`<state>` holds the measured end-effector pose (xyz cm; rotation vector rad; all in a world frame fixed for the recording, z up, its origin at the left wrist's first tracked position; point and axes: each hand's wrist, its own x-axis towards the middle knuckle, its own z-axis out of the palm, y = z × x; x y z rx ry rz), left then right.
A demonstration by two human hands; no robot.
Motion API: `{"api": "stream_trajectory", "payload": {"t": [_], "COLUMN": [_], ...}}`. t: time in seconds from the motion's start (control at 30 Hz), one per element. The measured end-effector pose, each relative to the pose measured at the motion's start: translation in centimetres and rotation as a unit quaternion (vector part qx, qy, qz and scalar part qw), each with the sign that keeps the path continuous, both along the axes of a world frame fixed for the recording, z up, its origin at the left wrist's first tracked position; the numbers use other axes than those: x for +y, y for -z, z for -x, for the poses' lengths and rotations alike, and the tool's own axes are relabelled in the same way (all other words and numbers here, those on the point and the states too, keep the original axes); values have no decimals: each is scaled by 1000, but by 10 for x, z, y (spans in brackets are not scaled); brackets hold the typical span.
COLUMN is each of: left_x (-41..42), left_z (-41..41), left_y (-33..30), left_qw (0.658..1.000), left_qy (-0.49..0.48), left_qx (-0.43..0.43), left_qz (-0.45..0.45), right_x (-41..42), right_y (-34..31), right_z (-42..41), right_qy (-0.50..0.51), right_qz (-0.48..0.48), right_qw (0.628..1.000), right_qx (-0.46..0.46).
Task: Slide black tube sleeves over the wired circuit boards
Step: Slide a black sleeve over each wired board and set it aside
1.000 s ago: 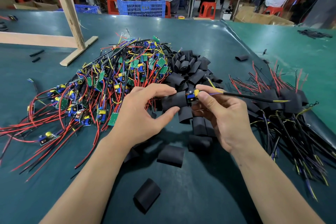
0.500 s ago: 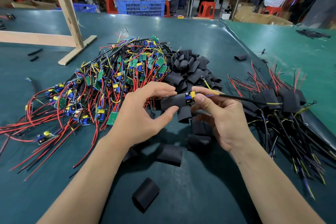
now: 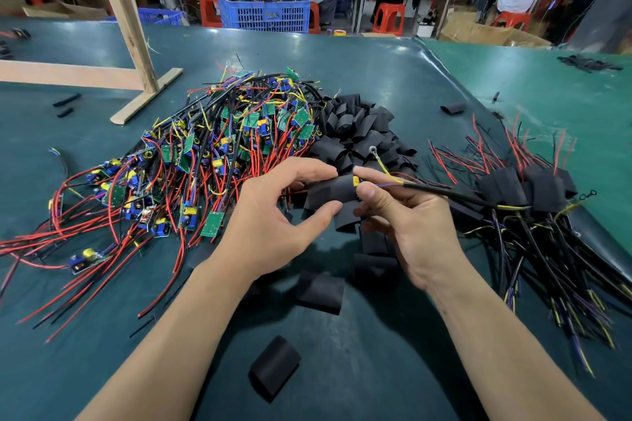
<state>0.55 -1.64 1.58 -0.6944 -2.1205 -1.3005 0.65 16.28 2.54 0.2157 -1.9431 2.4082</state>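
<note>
Lying along 9-to-3 o'clock, the black sleeve (image 3: 330,191) is pinched by the left hand (image 3: 273,215); at 3 o'clock the right hand (image 3: 410,219) pinches the circuit board (image 3: 356,181), almost fully sleeved.

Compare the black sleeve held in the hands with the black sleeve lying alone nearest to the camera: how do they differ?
The held sleeve is up between the left hand and right hand; the loose sleeve lies untouched on the green table. The held sleeve has a board's yellow part at its right mouth and wires running out; no wires show at the loose sleeve. Both are short, matte black tubes.
</note>
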Motion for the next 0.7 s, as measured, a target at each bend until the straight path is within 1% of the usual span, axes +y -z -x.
{"api": "stream_trajectory", "payload": {"t": [0.13,0.23,0.43,0.7], "left_x": [-1,-1,0,0], "left_z": [0,1,1,0], "left_y": [0,-1,-1,-3], "left_qw": [1000,999,999,999], "left_qy": [-15,-21,-15,-30], "left_qx": [10,10,24,25], "left_qz": [-12,-24,-19,-7], "right_x": [-5,-7,-8,-9], "right_y": [-1,-3,-1,3], "right_z": [-4,-6,-7,-6], "right_qy": [-25,-56,-87,-88], "right_qz": [-3,-24,-23,-106], "right_qw": [1000,998,996,990], "right_qx": [-6,5,12,24]}}
